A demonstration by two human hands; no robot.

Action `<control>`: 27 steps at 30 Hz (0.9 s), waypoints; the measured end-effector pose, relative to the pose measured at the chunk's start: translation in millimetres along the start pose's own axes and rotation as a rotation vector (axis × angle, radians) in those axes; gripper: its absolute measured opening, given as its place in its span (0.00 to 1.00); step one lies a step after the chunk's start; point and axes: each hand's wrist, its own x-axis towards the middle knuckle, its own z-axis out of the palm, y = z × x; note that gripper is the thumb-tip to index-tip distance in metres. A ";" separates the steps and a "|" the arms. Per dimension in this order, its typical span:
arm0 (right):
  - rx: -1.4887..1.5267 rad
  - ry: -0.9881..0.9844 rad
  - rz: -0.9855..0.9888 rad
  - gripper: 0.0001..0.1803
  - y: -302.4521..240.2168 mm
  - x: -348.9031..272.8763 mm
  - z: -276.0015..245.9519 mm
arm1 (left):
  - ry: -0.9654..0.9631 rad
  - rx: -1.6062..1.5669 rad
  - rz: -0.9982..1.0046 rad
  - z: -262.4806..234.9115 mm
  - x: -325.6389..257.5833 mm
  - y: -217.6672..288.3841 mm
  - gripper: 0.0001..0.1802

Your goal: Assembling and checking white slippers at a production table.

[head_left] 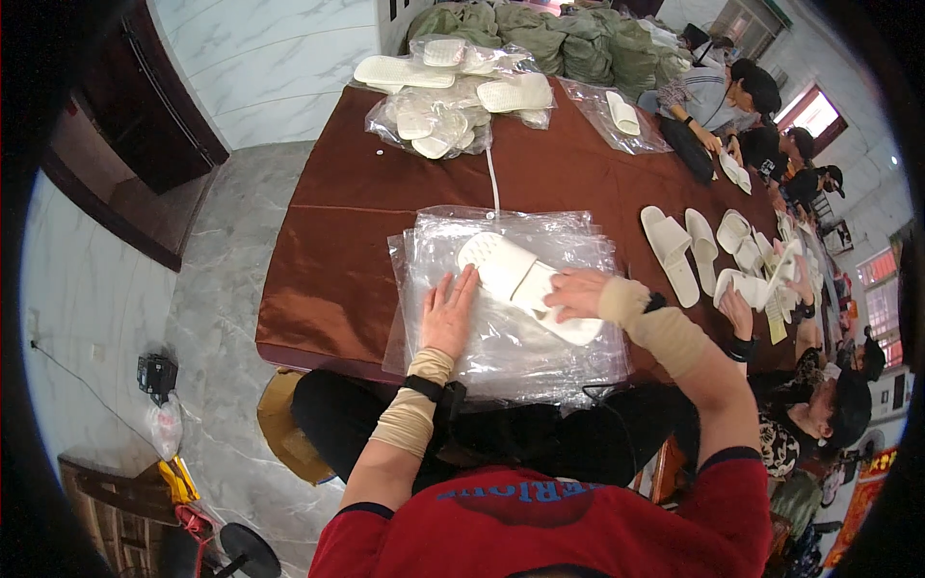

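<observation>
A pair of white slippers (503, 268) lies slantwise, one overlapping the other, on a stack of clear plastic bags (506, 361) in front of me. My left hand (446, 316) rests flat on the bags with its fingers stretched out, the fingertips beside the slippers' upper left end. From the right, my right hand (578, 293) has its fingers bent over the slippers' lower right part, gripping there. Its fingertips are partly hidden against the white surface. Beige wraps cover both wrists and forearms.
Bagged white slippers (434, 106) are heaped at the table's far end, with another bagged slipper (622, 114) farther right. Loose slippers (670, 252) lie to my right, where a co-worker's hand (737, 313) handles one. Green sacks (588, 48) stand behind the brown-covered table (328, 241).
</observation>
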 end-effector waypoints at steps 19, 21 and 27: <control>-0.070 0.277 1.246 0.21 202.9 -142.2 -52.8 | 0.031 -0.176 -0.034 1.3 4.8 -0.4 0.32; -0.157 0.207 1.169 0.24 215.4 -110.2 -80.9 | 0.059 -0.174 -0.050 0.8 4.3 -3.5 0.32; -0.312 0.664 0.681 0.34 217.0 115.0 -161.2 | -0.041 -0.201 -0.071 -13.1 1.7 -7.1 0.30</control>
